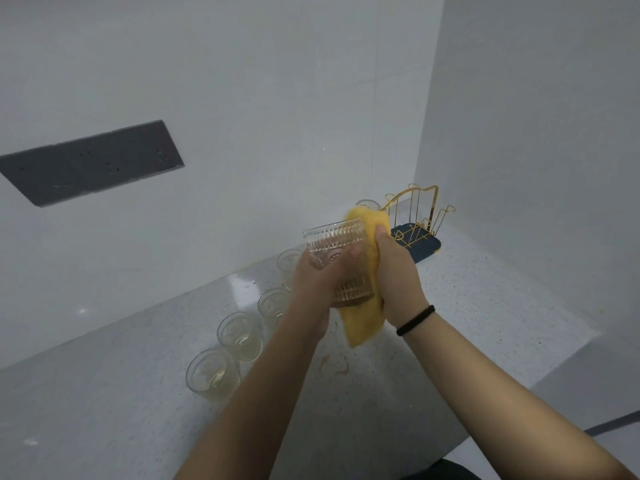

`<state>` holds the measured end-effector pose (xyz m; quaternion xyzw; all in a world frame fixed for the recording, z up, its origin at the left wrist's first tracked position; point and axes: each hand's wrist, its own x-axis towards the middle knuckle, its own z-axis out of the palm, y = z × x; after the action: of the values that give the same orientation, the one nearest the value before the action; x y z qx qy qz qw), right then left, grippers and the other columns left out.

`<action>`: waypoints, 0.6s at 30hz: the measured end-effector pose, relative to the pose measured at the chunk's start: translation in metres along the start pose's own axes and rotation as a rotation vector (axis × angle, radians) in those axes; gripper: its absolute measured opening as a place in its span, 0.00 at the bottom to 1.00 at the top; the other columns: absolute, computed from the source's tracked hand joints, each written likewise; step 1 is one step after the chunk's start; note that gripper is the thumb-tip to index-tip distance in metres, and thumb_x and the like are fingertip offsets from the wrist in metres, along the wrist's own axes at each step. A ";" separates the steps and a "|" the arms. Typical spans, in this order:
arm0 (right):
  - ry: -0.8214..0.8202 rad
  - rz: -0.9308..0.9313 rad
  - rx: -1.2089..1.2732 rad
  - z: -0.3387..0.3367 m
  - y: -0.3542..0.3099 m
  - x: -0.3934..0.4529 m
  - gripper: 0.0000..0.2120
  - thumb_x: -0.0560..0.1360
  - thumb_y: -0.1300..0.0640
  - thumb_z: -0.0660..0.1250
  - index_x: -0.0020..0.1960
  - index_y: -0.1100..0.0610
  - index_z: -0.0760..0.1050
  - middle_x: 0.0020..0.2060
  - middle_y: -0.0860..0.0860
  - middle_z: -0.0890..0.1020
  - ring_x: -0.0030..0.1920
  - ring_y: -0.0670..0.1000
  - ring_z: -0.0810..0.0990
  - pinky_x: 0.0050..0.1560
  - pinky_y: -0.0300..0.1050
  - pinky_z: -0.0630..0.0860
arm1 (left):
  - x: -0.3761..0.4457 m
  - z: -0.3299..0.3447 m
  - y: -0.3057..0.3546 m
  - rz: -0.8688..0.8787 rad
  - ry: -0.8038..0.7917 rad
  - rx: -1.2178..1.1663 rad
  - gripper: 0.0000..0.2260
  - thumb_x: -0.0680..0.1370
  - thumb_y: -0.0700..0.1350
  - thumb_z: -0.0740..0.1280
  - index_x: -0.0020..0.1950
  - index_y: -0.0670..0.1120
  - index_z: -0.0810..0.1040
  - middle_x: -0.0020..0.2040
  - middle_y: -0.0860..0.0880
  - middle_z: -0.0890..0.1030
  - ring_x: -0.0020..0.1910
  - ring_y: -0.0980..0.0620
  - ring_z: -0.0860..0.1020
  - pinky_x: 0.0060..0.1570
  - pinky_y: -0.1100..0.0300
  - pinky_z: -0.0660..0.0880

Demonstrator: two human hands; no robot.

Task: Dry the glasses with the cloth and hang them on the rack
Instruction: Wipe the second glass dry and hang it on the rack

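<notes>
glass in both grips over the desk

both forearms reach out over the speckled desk (485,306). on it, four glasses (239,336) stand in a row to my left, and the gold wire rack (420,216) sits in the far corner. my right hand (398,282) presses the yellow cloth (363,323) against the ribbed glass (337,261); my left hand (311,289) curls around that glass, held tilted above the desk.
</notes>
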<state>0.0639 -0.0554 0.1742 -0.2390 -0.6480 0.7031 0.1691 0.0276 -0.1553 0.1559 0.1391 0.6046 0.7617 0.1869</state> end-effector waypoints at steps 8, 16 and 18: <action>0.064 0.183 0.278 -0.007 -0.007 -0.008 0.18 0.80 0.44 0.54 0.43 0.52 0.78 0.37 0.50 0.82 0.42 0.51 0.81 0.42 0.47 0.78 | 0.008 -0.013 -0.001 0.015 -0.006 0.024 0.19 0.69 0.53 0.75 0.55 0.44 0.82 0.52 0.40 0.84 0.52 0.38 0.83 0.50 0.41 0.81; -0.282 -0.297 -0.273 -0.030 -0.018 -0.007 0.22 0.79 0.41 0.52 0.46 0.53 0.79 0.40 0.55 0.82 0.39 0.46 0.78 0.49 0.51 0.77 | 0.005 -0.032 0.006 -0.054 -0.254 0.290 0.19 0.66 0.51 0.75 0.54 0.46 0.81 0.45 0.49 0.86 0.45 0.50 0.84 0.45 0.55 0.79; -0.506 -0.219 -0.385 -0.040 -0.024 -0.003 0.22 0.77 0.38 0.52 0.47 0.50 0.79 0.40 0.49 0.83 0.38 0.42 0.79 0.50 0.49 0.76 | 0.005 -0.036 0.010 -0.051 -0.295 0.361 0.14 0.65 0.51 0.75 0.49 0.50 0.83 0.43 0.52 0.85 0.43 0.53 0.83 0.46 0.56 0.78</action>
<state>0.0868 -0.0208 0.1960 -0.0133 -0.8122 0.5825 0.0290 0.0065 -0.1870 0.1577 0.2647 0.7006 0.6075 0.2647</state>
